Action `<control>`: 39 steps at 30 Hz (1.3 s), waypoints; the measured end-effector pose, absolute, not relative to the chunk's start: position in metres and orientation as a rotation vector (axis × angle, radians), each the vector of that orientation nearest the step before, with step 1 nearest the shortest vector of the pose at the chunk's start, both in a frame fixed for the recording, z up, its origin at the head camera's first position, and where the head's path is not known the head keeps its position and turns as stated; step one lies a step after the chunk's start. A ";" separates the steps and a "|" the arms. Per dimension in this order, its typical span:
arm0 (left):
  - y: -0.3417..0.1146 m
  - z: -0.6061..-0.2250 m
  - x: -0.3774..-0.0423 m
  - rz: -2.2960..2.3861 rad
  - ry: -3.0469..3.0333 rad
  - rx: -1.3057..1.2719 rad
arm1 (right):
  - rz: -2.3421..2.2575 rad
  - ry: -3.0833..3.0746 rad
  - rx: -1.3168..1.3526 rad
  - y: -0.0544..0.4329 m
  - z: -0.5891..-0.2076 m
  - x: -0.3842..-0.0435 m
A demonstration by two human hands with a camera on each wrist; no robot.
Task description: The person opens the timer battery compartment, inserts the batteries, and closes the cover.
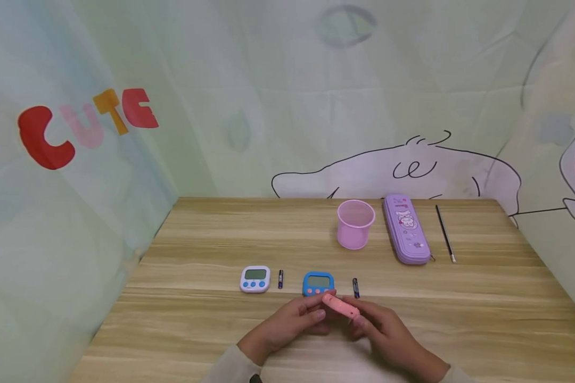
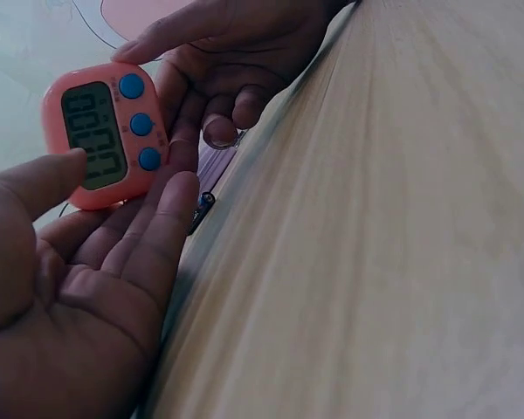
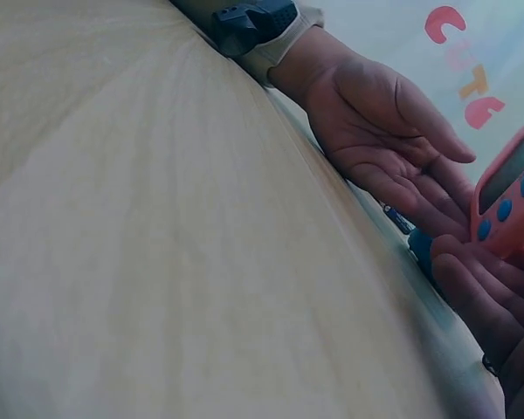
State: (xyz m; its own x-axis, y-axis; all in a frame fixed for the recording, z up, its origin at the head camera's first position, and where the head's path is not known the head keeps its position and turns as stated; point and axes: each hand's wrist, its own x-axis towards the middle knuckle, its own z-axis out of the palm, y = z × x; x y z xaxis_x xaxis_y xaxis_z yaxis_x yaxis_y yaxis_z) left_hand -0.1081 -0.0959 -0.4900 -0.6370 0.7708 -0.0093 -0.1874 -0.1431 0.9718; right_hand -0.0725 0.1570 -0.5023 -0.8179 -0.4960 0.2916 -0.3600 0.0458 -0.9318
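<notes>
Resting between both hands [image 1: 294, 322] [image 1: 387, 329] is a pink timer [image 1: 341, 306].

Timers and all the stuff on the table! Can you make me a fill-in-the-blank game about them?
1. The pink timer at the right hand has ____ round blue buttons.
2. In the head view, the case of the timer farthest left is coloured ____.
3. The purple pencil case lies between the pink cup and the ____.
4. The head view shows ____ small dark batteries.

Missing words: three; white; pencil; two.
</notes>
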 end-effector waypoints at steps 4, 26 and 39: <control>-0.095 -0.492 -0.108 1.854 1.449 0.688 | -1.889 2.182 -0.859 0.159 -0.503 -0.073; -0.095 -0.491 -0.106 1.912 1.509 0.460 | -1.874 2.161 -0.825 0.159 -0.502 -0.073; -0.093 -0.490 -0.108 1.906 1.559 0.418 | -1.828 2.209 -0.764 0.160 -0.500 -0.074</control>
